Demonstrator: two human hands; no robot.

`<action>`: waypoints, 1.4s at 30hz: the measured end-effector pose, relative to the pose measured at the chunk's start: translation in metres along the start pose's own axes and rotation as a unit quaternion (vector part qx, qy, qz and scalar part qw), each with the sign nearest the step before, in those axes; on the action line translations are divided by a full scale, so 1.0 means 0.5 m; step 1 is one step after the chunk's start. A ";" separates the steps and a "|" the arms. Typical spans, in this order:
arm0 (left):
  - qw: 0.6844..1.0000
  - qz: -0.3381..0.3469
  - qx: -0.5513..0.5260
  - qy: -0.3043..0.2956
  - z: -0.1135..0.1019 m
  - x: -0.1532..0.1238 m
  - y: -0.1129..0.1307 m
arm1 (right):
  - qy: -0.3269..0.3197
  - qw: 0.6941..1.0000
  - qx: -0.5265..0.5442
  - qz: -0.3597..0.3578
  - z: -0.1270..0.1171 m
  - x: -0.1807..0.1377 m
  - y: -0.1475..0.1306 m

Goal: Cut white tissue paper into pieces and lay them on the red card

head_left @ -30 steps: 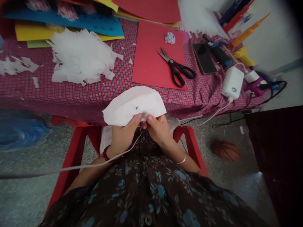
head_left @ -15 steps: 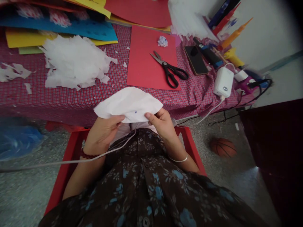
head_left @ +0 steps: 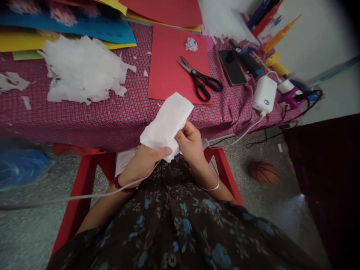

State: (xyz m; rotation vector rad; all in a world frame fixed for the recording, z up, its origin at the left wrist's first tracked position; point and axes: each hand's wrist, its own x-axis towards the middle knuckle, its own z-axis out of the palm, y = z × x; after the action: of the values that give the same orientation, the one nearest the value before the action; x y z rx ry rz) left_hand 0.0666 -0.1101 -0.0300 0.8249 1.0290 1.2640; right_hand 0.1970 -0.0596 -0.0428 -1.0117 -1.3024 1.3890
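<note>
A folded white sheet of thin paper (head_left: 168, 122) is held between both hands above my lap, just off the table's front edge. My left hand (head_left: 152, 157) grips its lower left end, thumb on top and the other fingers hidden beneath. On the right edge, my right hand (head_left: 189, 141) pinches the paper between thumb and fingers. Beyond it, black-handled scissors (head_left: 198, 77) lie part-open on a red card sheet (head_left: 165, 71). A crumpled white and blue paper ball (head_left: 191, 44) rests on the same card.
A heap of torn white paper (head_left: 86, 71) lies on the checked tablecloth (head_left: 118, 112) at left. A phone (head_left: 232, 67) and a white power bank (head_left: 264, 93) with a cable are at right. A basketball (head_left: 263, 172) sits on the floor. Coloured sheets (head_left: 84, 28) are stacked behind.
The paper has gone from a wide, spread half-round to a narrower folded strip tilted up to the right. My left hand has moved right, closer to my right hand.
</note>
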 end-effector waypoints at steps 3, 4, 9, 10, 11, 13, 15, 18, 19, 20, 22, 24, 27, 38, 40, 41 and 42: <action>0.981 0.075 0.157 0.081 0.003 0.002 0.004 | 0.034 0.998 -0.036 -0.039 0.001 -0.003 -0.007; 0.977 0.087 0.164 0.108 0.004 0.003 0.006 | 0.050 0.997 -0.043 -0.048 0.001 -0.004 -0.008; 0.982 0.031 -0.012 0.183 0.009 0.008 0.013 | 0.081 0.995 -0.029 -0.049 0.004 -0.007 -0.010; 0.983 -0.002 -0.049 0.175 0.007 0.009 0.013 | 0.078 0.996 -0.019 -0.050 0.006 -0.007 -0.010; 0.983 -0.037 -0.083 0.159 0.006 0.010 0.012 | 0.075 0.996 -0.008 -0.053 0.008 -0.008 -0.009; 0.979 -0.089 -0.135 0.123 0.002 0.011 0.009 | 0.072 0.996 0.016 -0.058 0.013 -0.010 -0.008; 0.976 -0.103 -0.172 0.090 -0.002 0.008 0.006 | 0.065 0.996 0.033 -0.055 0.017 -0.011 -0.008; 0.974 -0.100 -0.198 0.045 0.000 0.002 0.001 | 0.054 0.997 0.033 -0.038 0.021 -0.013 -0.009; 0.974 -0.099 -0.199 0.032 0.002 0.001 -0.001 | 0.048 0.998 0.028 -0.033 0.021 -0.013 -0.009; 0.975 -0.097 -0.198 0.024 0.005 0.001 -0.002 | 0.040 0.998 0.025 -0.028 0.022 -0.013 -0.009; 0.977 -0.082 -0.195 0.028 0.012 0.003 -0.002 | 0.023 0.999 0.032 -0.023 0.022 -0.014 -0.006; 0.977 -0.063 -0.195 0.049 0.019 0.008 0.000 | 0.013 0.999 0.049 -0.020 0.020 -0.016 -0.002; 0.977 -0.034 -0.190 0.090 0.023 0.013 0.004 | -0.006 0.998 0.062 -0.011 0.013 -0.019 0.001; 0.982 0.117 0.056 0.140 0.011 -0.011 -0.018 | -0.003 0.998 -0.019 -0.054 0.031 -0.026 -0.020; 0.970 0.158 0.116 0.144 0.011 -0.006 -0.022 | -0.001 0.997 -0.023 -0.071 0.039 -0.028 -0.019; 0.961 0.184 0.146 0.149 0.010 -0.001 -0.026 | 0.000 0.997 -0.025 -0.078 0.042 -0.028 -0.018; 0.949 0.212 0.178 0.151 0.010 0.006 -0.032 | 0.002 0.996 -0.027 -0.085 0.046 -0.028 -0.017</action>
State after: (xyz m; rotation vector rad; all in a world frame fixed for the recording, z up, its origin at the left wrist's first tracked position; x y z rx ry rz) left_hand 0.0766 -0.1091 -0.0433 1.2013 1.4036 1.6308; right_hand 0.1783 -0.0784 -0.0329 -0.9171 -1.3951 1.2285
